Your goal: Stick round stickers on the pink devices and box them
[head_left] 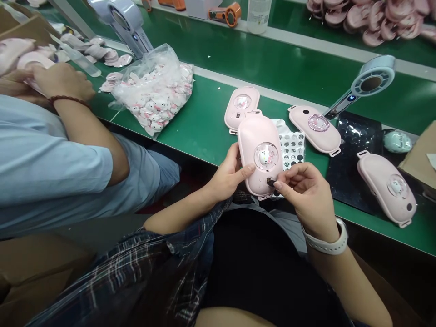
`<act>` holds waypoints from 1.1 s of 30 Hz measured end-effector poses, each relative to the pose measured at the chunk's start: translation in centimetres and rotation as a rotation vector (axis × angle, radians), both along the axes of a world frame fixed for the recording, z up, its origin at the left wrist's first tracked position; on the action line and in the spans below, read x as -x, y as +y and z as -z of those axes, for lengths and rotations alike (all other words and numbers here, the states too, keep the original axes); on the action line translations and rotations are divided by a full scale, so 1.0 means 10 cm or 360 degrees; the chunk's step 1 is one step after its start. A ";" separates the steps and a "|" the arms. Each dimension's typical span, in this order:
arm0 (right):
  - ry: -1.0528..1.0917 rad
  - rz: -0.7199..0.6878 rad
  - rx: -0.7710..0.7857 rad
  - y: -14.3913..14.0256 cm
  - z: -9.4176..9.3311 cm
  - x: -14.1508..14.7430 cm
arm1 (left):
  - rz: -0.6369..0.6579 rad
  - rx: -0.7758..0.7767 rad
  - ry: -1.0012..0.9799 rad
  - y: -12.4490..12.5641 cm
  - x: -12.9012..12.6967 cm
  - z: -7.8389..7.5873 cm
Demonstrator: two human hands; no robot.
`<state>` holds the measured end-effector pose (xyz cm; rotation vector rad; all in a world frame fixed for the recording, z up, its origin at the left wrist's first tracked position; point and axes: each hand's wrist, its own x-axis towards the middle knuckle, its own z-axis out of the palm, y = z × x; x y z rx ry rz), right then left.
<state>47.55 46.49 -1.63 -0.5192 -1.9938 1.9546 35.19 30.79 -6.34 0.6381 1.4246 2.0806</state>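
A pink oval plastic case (258, 131) with a cat-face window is tilted up in front of me. My left hand (233, 175) grips its left side, thumb on the front. With thumb and forefinger, my right hand (303, 193) pinches a small black round sticker (271, 183) at the little square recess near the case's lower end. Partly hidden behind the case is a white sheet (293, 147) of black and grey round dots. Another pink case (241, 106) lies just behind, its square recess uncovered. Two more cases, one at the right (316, 129) and one further right (388, 188), each bear a black dot.
To the left, a co-worker's hands (64, 81) hold a pink part. A clear bag of cat-face pieces (156, 95) sits between us. Blue handheld fans stand at the back left (122, 25) and right (364, 84). A black dotted sheet (357, 136) and cardboard box (420, 156) are at right.
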 end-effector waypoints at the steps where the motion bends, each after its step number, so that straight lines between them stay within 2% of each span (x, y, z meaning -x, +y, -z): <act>1: -0.0005 0.0008 -0.0034 0.00 0.00 0.00 | -0.0001 0.0002 -0.0003 0.00 0.00 -0.01; 10: -0.0021 0.0002 -0.0206 0.00 0.02 0.00 | -0.0005 0.0053 0.0023 0.00 -0.02 -0.03; 16: -0.0101 0.0136 -0.0695 -0.07 0.03 -0.01 | 0.0011 0.0076 0.0081 0.01 -0.05 -0.04; 21: -0.0175 0.0197 -0.0868 0.05 0.16 -0.04 | 0.0043 0.0110 0.0118 0.02 -0.10 -0.02; 22: -0.0165 0.0184 -0.0826 0.09 0.19 -0.07 | 0.0063 0.0091 0.0127 0.03 -0.12 -0.02; 24: -0.0139 0.0027 -0.0551 0.18 0.25 -0.15 | 0.0177 0.0076 0.0144 0.07 -0.13 -0.05; 26: -0.0117 -0.0144 -0.0177 0.26 0.29 -0.29 | 0.0407 0.0126 0.0232 0.12 -0.10 -0.12; 27: -0.0111 -0.0162 -0.0041 0.29 0.31 -0.39 | 0.0532 0.0166 0.0353 0.15 -0.06 -0.17; 29: -0.0097 -0.0055 0.0092 0.35 0.34 -0.63 | 0.0654 0.0234 0.0712 0.20 0.05 -0.29; 31: -0.0077 0.0098 0.0153 0.46 0.40 -0.96 | 0.0575 0.0241 0.0999 0.25 0.15 -0.42; 33: -0.0064 0.0276 0.0192 0.62 0.49 -1.39 | 0.0473 0.0204 0.1031 0.30 0.17 -0.53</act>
